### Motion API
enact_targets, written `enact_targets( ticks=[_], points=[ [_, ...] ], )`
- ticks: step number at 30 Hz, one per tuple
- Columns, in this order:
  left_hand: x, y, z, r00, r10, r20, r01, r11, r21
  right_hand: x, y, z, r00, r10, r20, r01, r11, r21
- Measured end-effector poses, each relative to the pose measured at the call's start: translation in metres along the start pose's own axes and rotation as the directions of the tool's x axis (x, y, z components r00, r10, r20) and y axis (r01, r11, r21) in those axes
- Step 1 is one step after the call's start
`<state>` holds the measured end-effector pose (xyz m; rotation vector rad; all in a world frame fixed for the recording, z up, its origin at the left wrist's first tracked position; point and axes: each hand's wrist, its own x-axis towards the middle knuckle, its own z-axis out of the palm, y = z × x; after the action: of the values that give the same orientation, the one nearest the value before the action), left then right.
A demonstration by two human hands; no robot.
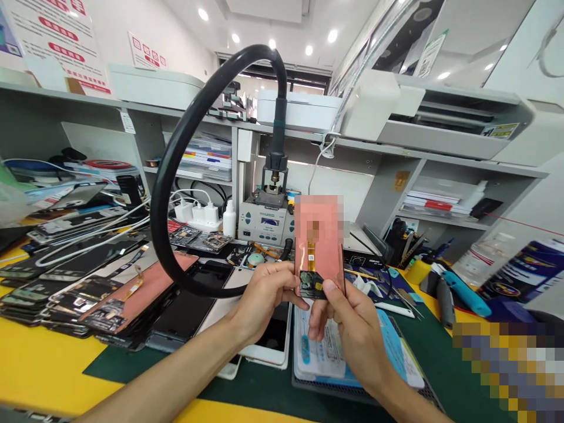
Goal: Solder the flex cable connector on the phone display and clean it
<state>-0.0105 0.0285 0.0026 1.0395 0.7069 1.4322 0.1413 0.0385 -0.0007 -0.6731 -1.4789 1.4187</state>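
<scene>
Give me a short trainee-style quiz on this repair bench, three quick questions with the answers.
1. What do the left hand and right hand hold? A) a white bottle B) a phone display panel C) a power strip
2. True or false: the black flexible hose loops above the rework station.
3. Fill in the blank: the stacked phone panels lie on the person's ___ side.

Key: 1 B; 2 true; 3 left.
</scene>
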Motion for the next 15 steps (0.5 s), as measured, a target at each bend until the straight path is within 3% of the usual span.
enact_targets(
  ticks=[15],
  points=[
    [0.0006, 0.0007, -0.0007, 1.000, -0.001, 0.011, 0.001, 1.000, 0.026, 0.0030, 0.0025, -0.0023, 0.998, 0.067, 0.008, -0.068, 0.994, 0.082]
  ],
)
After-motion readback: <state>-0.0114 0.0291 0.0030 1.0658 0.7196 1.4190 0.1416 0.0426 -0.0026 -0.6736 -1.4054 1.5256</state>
